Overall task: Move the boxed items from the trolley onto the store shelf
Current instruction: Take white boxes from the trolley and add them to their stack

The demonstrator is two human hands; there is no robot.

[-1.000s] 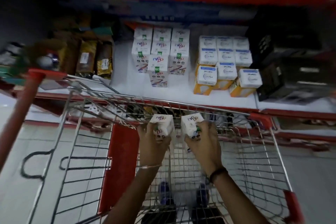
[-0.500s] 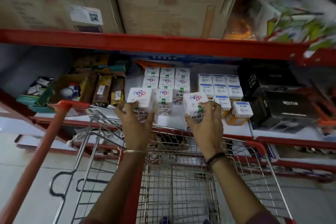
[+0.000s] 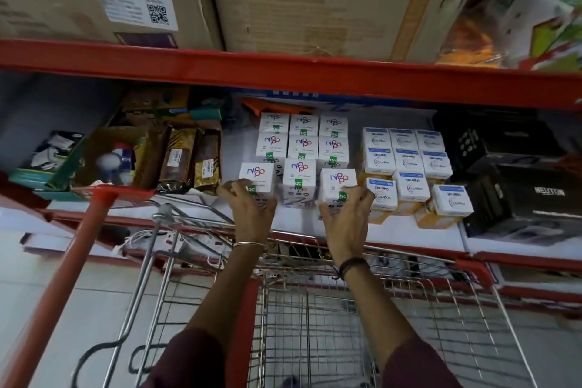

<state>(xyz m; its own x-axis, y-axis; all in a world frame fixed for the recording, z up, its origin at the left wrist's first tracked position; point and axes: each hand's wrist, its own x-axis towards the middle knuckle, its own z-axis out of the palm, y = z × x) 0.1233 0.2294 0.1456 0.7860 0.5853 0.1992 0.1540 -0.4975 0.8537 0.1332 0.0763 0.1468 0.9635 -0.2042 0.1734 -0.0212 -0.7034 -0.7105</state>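
Both my arms reach over the wire trolley (image 3: 318, 318) to the white store shelf (image 3: 403, 230). My left hand (image 3: 250, 208) grips a small white Nippo box (image 3: 255, 176) at the left of the front row. My right hand (image 3: 345, 214) grips another white Nippo box (image 3: 337, 182) at the right of that row. A third box of the same kind (image 3: 299, 178) stands between them. Behind them are two rows of stacked Nippo boxes (image 3: 304, 137). Whether the held boxes rest on the shelf is hidden by my hands.
White and orange bulb boxes (image 3: 406, 164) stand right of the Nippo boxes, black cartons (image 3: 532, 189) further right. Brown and gold packets (image 3: 185, 161) and an open tray of items (image 3: 78, 161) lie to the left. A red shelf beam (image 3: 283, 72) carries cardboard cartons overhead.
Both hands have carried the two Nippo boxes up out of the trolley and forward onto the shelf, either side of the front box. The camera has tilted up.
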